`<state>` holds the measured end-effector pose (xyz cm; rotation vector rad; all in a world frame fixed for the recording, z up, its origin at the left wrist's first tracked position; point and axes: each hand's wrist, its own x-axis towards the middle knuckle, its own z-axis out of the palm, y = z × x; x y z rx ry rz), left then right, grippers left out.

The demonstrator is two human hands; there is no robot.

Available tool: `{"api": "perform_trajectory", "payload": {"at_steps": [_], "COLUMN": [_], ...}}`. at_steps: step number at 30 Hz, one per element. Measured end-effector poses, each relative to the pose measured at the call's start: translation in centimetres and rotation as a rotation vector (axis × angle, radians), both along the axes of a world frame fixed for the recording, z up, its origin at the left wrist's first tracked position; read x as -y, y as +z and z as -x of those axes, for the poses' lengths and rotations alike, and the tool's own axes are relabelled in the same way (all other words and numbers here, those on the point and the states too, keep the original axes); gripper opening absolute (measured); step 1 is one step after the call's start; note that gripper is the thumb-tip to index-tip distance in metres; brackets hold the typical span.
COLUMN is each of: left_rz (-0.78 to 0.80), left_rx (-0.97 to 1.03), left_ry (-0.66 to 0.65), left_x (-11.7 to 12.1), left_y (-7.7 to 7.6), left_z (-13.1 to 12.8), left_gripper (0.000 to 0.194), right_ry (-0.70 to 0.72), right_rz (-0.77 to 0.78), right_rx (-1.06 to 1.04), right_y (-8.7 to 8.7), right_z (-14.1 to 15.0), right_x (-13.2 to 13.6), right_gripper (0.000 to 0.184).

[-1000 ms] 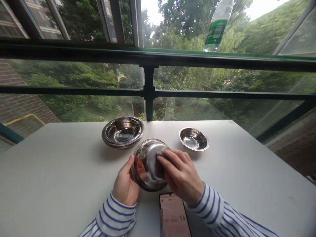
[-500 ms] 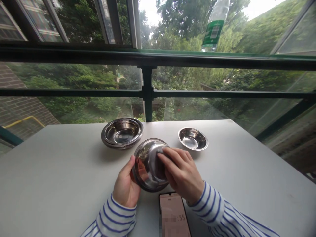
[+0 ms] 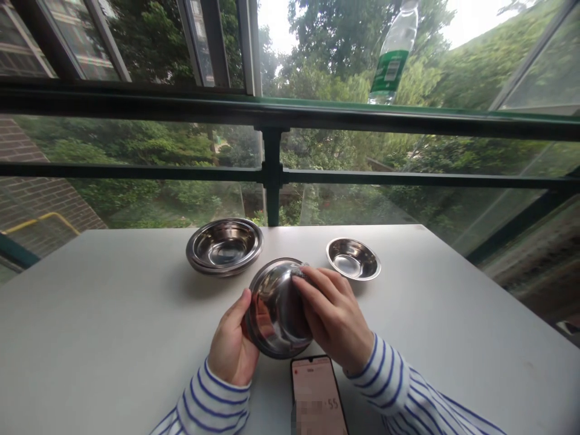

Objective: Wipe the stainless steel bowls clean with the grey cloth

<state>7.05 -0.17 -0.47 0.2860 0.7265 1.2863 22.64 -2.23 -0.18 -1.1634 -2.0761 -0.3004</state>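
Observation:
A steel bowl point(image 3: 274, 305) is held tilted on its edge above the white table point(image 3: 113, 314), its underside facing me. My left hand point(image 3: 232, 347) grips its left rim, thumb on the outside. My right hand point(image 3: 333, 317) presses a small grey scouring pad point(image 3: 302, 273) against the bowl's upper right side, fingers closed over it. Both sleeves are white with blue stripes.
A stack of larger steel bowls point(image 3: 224, 244) sits behind on the left, a small steel bowl point(image 3: 353, 258) on the right. A phone point(image 3: 317, 396) lies face up near the table's front edge. A water bottle point(image 3: 392, 54) stands on the black railing point(image 3: 290, 112).
The right hand with the pad has shifted slightly up the bowl's side. The bowl has turned a little; the phone's timer went from 54 to 55.

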Motion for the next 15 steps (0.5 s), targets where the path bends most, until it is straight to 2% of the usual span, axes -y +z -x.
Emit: {"api": "perform_trajectory", "payload": {"at_steps": [4,10,15], "left_rz": [-0.033,-0.064,-0.093], "left_rx": [0.035,-0.062,-0.045], "left_ry": [-0.077,-0.093,-0.120], "left_x": [0.0,0.5,0.5], "left_y": [-0.2,-0.2,-0.3], "left_z": [0.1,-0.1,-0.1], "left_gripper": [0.017,0.012,0.014], "right_ry": [0.148,0.024,0.163], "right_rz": [0.005,0.004,0.030], "right_rx": [0.115,0.018,0.104], "right_y": [0.7,1.1,1.6], "right_z": [0.9,-0.4,0.4], "right_x": [0.7,0.1,0.4], "right_gripper": [0.031,0.033,0.031]}}
